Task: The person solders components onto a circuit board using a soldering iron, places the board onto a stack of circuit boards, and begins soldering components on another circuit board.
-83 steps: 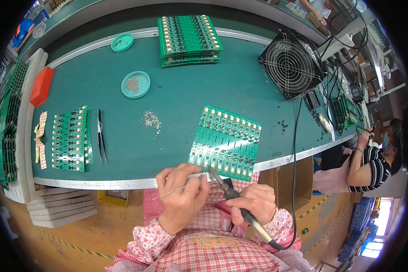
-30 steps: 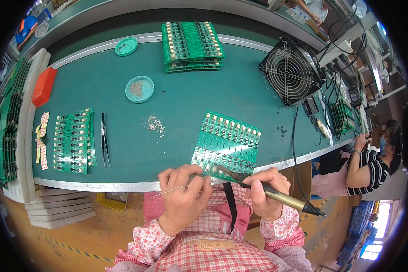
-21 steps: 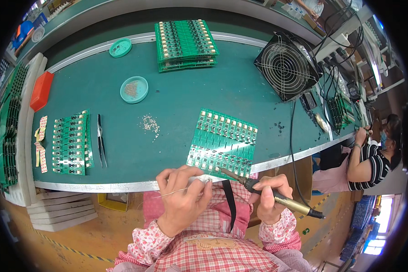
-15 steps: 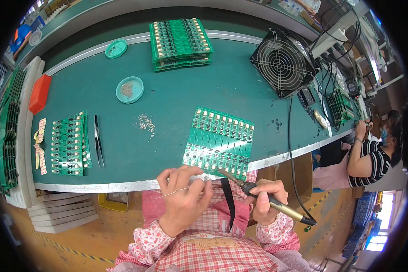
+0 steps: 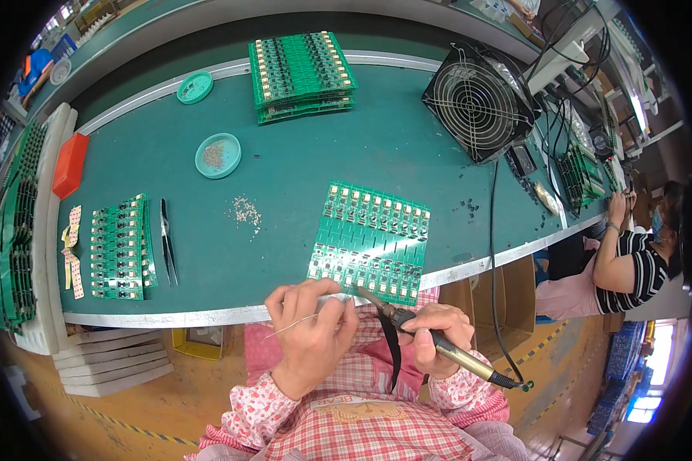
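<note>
A green circuit board panel [image 5: 370, 242] lies at the table's front edge, with rows of small white and black parts on it. My right hand [image 5: 440, 338] grips a soldering iron [image 5: 463, 359], its tip reaching the panel's near left edge. Closed around a thin solder wire [image 5: 294, 326], my left hand [image 5: 312, 330] is at the panel's near left corner. The wire's loose end sticks out to the left, while its working end is hidden by the fingers.
A fan [image 5: 480, 100] stands at the back right, near stacked panels [image 5: 304, 77]. Tweezers [image 5: 166, 242] lie beside more boards [image 5: 119, 250] on the left. Loose small parts [image 5: 244, 211] lie below a turquoise dish [image 5: 218, 156]. A co-worker [image 5: 630, 261] sits at the right.
My right hand and the soldering iron have moved left along the panel's near edge, bringing the tip closer to my left hand. My left hand has barely moved.
</note>
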Tool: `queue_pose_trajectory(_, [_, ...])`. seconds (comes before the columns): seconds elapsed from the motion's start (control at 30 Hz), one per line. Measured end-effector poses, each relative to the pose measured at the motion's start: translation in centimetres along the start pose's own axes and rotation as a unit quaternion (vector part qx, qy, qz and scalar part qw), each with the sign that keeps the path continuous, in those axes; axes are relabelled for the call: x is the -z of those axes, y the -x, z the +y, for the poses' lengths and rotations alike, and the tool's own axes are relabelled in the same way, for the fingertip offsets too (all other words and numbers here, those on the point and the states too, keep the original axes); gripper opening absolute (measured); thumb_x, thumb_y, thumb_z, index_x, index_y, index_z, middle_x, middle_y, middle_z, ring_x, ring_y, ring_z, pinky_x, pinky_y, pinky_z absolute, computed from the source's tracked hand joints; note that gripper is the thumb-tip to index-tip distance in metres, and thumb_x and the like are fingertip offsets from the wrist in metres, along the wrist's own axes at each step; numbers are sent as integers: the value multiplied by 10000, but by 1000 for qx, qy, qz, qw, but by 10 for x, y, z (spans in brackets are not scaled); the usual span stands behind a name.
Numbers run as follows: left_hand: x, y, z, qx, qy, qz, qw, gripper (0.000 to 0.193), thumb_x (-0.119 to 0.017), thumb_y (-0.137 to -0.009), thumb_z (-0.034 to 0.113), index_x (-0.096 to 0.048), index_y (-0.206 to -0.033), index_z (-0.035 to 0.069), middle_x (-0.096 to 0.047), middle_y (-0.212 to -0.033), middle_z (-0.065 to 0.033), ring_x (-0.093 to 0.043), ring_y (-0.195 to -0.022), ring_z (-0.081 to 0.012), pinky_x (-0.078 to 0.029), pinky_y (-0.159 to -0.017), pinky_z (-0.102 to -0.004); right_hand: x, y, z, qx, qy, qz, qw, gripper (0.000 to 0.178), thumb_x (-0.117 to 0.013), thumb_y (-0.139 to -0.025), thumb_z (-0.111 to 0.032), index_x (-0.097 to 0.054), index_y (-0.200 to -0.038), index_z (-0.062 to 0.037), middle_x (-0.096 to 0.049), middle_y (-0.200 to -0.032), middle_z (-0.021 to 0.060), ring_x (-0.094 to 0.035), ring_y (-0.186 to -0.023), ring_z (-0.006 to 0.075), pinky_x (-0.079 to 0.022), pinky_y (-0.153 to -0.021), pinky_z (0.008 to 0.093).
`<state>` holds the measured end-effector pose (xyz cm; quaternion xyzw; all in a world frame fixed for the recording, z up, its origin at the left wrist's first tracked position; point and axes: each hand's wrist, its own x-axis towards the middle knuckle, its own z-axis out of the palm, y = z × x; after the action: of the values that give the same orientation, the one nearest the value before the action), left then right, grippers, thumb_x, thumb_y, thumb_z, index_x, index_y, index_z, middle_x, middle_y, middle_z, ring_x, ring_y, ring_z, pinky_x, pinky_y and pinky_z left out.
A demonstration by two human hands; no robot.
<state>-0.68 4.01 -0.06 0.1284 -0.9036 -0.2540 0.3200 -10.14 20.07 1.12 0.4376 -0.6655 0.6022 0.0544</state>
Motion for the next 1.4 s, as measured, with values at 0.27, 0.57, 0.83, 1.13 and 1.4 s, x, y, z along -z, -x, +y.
queue_pose_trajectory(0.27, [-1,1,-3,1,3,3,1000,163,-732,-728,52,-572,-734,78,-627,-958,-47,-576,-863,-234,-382,-825,-411,6,-10,1,74,44,-88,992,81,-670,-770,-47,-659,-848,-30,-614,-605,51,-593,-482,175,-469,-461,279])
queue_pose_trajectory(0.57, [2,0,-5,-7,28,-6,1000,153,-728,-727,51,-578,-745,68,-626,-966,-58,-571,-842,-244,-392,-808,-400,11,-7,5,97,35,-115,988,142,-646,-747,-26,-657,-888,-22,-577,-580,37,-566,-465,171,-454,-449,289])
queue_pose_trajectory(0.83, [10,3,-6,-18,50,-21,998,133,-718,-736,52,-587,-756,61,-628,-986,-70,-585,-897,-253,-386,-852,-410,-2,20,15,-74,53,98,991,252,-548,-971,-197,-512,-1137,-11,-662,-907,156,-620,-815,208,-497,-740,339])
queue_pose_trajectory(1.13, [18,-2,-14,-7,16,-28,999,138,-709,-733,51,-573,-749,66,-620,-993,-63,-584,-939,-250,-364,-885,-412,-13,12,8,-2,61,108,992,154,-655,-883,-107,-589,-978,-6,-643,-716,101,-591,-581,192,-482,-541,297])
queue_pose_trajectory(1.4, [14,0,-14,1,0,-20,1000,157,-724,-716,44,-573,-748,72,-621,-1004,-53,-576,-937,-249,-363,-877,-407,-11,2,2,82,35,-55,995,161,-687,-771,-1,-627,-921,-13,-626,-637,64,-586,-475,183,-444,-421,289])
